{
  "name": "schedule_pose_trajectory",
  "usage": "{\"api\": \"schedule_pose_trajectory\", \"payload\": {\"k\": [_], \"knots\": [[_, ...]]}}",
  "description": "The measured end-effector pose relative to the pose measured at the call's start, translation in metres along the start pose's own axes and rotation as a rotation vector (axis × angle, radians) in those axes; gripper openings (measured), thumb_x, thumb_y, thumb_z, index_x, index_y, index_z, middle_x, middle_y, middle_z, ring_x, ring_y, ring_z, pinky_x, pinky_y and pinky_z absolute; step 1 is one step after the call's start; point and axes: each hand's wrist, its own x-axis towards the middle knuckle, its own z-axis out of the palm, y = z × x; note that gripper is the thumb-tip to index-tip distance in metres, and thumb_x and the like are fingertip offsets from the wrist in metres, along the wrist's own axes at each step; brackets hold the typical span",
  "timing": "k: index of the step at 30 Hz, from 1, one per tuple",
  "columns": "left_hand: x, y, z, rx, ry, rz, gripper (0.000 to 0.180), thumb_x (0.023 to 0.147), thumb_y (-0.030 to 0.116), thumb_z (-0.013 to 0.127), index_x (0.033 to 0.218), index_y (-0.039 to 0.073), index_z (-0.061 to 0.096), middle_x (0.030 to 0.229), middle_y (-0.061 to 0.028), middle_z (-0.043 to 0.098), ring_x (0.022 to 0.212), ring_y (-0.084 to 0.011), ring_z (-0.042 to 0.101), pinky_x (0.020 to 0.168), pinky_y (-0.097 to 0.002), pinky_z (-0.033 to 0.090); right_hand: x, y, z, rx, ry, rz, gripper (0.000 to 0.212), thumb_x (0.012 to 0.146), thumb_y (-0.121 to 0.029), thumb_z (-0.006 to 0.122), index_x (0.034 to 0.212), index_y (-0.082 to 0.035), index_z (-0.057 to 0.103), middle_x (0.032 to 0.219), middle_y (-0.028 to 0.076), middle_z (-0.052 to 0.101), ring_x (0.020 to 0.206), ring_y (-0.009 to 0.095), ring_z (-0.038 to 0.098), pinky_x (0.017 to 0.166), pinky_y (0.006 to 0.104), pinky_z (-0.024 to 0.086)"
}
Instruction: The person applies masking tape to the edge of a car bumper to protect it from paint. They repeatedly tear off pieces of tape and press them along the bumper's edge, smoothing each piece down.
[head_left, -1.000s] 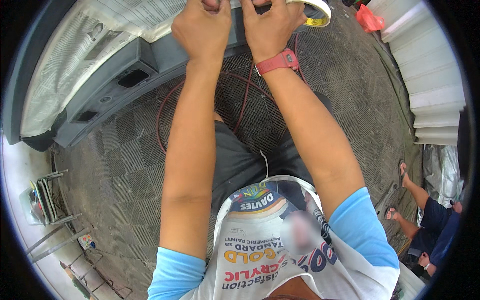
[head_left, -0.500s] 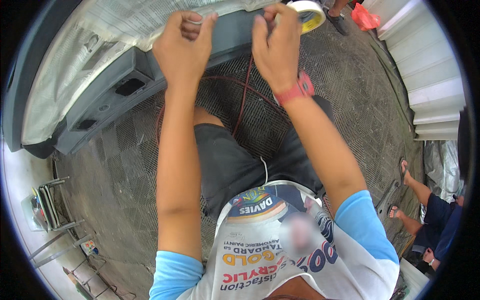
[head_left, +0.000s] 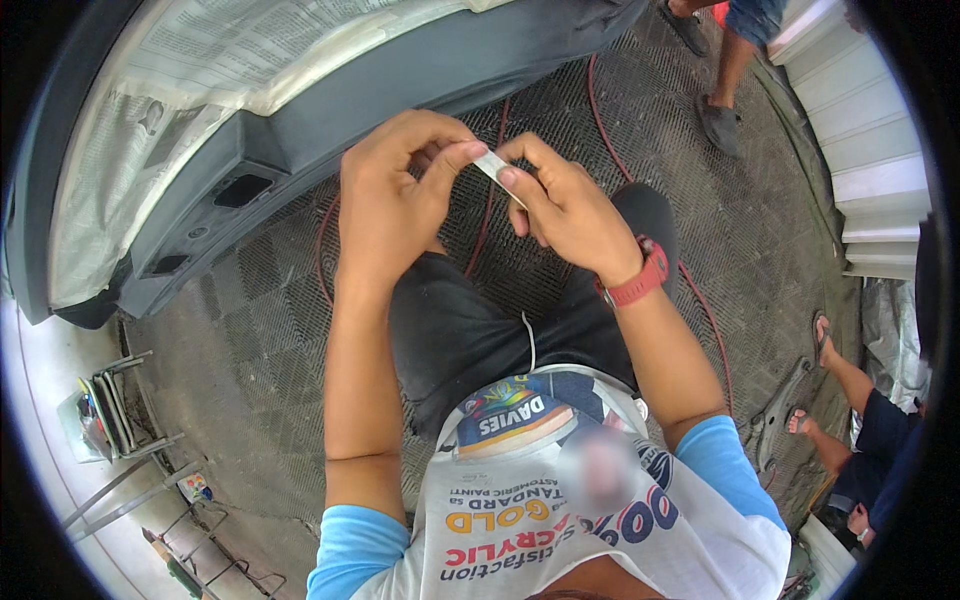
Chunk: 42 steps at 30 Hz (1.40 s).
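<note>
Between my hands is a short whitish band of masking tape (head_left: 494,167); I cannot tell whether it is the roll seen edge-on or a loose strip. My left hand (head_left: 405,180) is closed, its thumb and forefinger pinching the upper left end. My right hand (head_left: 565,205), with a red watch on the wrist, grips the other end, thumb laid on top. Just beyond my hands is a grey vehicle bumper (head_left: 350,90). Newspaper masking (head_left: 240,60) covers the surface above it, with pale tape or film along its edge.
A red hose (head_left: 602,110) winds over the dark textured mat (head_left: 260,340). A person's legs (head_left: 735,70) stand at the far right, and another person (head_left: 865,450) is at the right edge. Metal racks (head_left: 120,410) stand at the left, corrugated sheeting (head_left: 850,120) at the right.
Both hands have come back from the bumper toward my body and closer together, now meeting at the tape. The roll's round face no longer shows. A person's legs have stepped in at far right.
</note>
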Motion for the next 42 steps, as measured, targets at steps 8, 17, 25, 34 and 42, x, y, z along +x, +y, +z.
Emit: {"api": "schedule_pose_trajectory", "payload": {"k": [8,17,25,34,42], "knots": [[0.034,-0.029,-0.013,-0.101,0.516,0.049,0.019,0.098,0.011,0.082,0.112,-0.001,0.079,0.095,-0.0064,0.080,0.086,-0.0095,0.072,0.079,-0.0247,0.057,-0.002,0.009,0.029,0.075,0.706,-0.543,0.030,0.099,-0.012,0.075,0.125,0.000,0.067,0.088,0.012,0.071,0.071,0.022,0.071,0.065,0.0364,0.055],[0.051,-0.013,0.020,-0.129,0.498,0.054,0.023,0.094,0.013,0.085,0.110,-0.004,0.080,0.095,-0.0083,0.081,0.085,-0.0119,0.075,0.081,-0.0259,0.060,0.086,-0.024,0.009,-0.303,0.905,-0.634,0.046,0.083,-0.036,0.090,0.114,-0.008,0.074,0.119,0.018,0.063,0.119,0.036,0.058,0.100,0.0509,0.041],[0.070,-0.021,0.015,0.049,0.509,0.077,0.021,0.094,0.016,0.085,0.103,-0.003,0.080,0.089,-0.0091,0.080,0.078,-0.0107,0.072,0.077,-0.0252,0.057,0.117,-0.039,0.009,-0.363,1.022,-0.726,0.018,0.082,-0.013,0.086,0.090,-0.004,0.072,0.108,0.019,0.064,0.115,0.039,0.059,0.098,0.0507,0.043],[0.082,-0.028,0.009,0.354,0.553,0.159,0.019,0.089,0.026,0.087,0.094,0.008,0.083,0.078,-0.0037,0.079,0.066,-0.0167,0.072,0.068,-0.0307,0.055,0.136,-0.036,0.019,-0.377,1.160,-0.682,0.018,0.079,-0.013,0.088,0.086,-0.005,0.075,0.109,0.020,0.065,0.114,0.040,0.059,0.100,0.0520,0.042],[0.092,-0.013,0.005,0.490,0.494,0.020,0.021,0.089,0.018,0.085,0.101,0.001,0.081,0.082,-0.0144,0.078,0.071,-0.0256,0.075,0.067,-0.0376,0.056,0.148,-0.032,0.027,-0.406,1.243,-0.661,0.017,0.080,-0.013,0.088,0.087,-0.005,0.074,0.106,0.021,0.066,0.112,0.041,0.059,0.102,0.0522,0.041]]}}
